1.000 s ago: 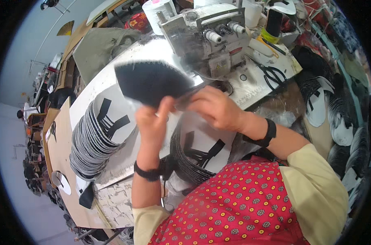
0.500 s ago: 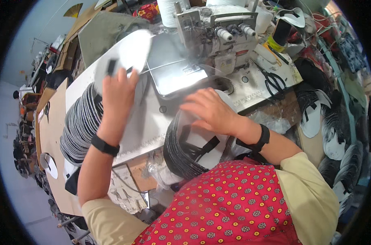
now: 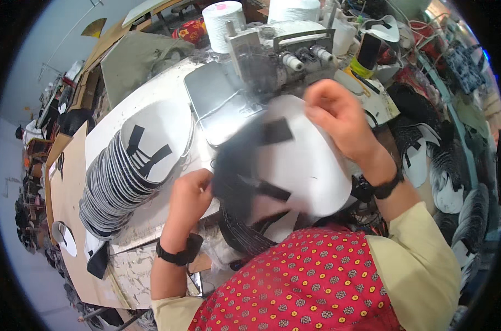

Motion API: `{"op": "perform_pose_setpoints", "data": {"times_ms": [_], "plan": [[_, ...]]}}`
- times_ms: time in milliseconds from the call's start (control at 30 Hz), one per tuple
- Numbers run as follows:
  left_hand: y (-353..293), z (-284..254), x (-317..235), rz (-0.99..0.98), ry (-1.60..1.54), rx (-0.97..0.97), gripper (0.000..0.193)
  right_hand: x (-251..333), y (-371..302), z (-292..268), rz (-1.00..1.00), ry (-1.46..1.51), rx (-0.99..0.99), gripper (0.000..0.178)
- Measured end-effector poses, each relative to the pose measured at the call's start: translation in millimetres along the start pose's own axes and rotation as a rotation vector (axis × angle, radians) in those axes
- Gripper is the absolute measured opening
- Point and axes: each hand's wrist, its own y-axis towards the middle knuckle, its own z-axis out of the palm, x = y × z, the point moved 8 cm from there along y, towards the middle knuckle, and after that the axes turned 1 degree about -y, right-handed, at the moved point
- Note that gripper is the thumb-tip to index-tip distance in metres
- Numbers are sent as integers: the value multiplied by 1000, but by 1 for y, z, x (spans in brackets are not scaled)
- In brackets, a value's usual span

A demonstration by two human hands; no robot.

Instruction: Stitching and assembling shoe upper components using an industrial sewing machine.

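Note:
A white sole-shaped piece [image 3: 303,157] with black fabric strips is raised in front of me, its dark left part smeared by motion. My right hand [image 3: 341,124] pinches its upper right edge between thumb and fingers. On its other side, my left hand [image 3: 191,198] has curled fingers closed at the blurred dark edge. Beneath it, a stack of similar pieces [image 3: 240,231] rests by my lap, partly hidden. Left of my hands lies a long, leaning stack of grey-edged pieces [image 3: 115,185]; its end piece shows a white face and black strips.
A sewing machine [image 3: 300,60] with a shiny metal plate [image 3: 214,96] stands ahead, thread cones [image 3: 224,25] behind it. A phone [image 3: 369,52] stands at the machine's right. More piled pieces [image 3: 449,187] lie far right. A board [image 3: 68,193] extends along the left.
My left hand has left the piece it carried at the left stack and come down and right. My right hand has risen, lifting a piece off the lap stack.

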Motion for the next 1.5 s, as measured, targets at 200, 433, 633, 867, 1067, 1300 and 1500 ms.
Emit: {"op": "perform_pose_setpoints", "data": {"times_ms": [200,433,633,867,1067,1300,1500], "plan": [[29,8,39,-539,-1589,-362,41,-99,15,29,573,257,41,22],[100,-25,-2,56,-1538,-423,54,-71,25,38,7,-159,-251,18],[119,-48,32,0,-825,-592,16,-43,1,63,-482,-733,-144,15],[16,-27,-28,-314,-730,-139,18,-43,0,53,-328,-946,-128,22],[32,16,-63,-6,-258,181,22,-19,18,49,-487,-625,-57,30],[51,-16,-51,-80,-464,-196,22,-16,6,46,-56,-273,88,14],[55,-50,-98,370,323,-722,54,-12,16,59,-288,-497,7,12]]}}
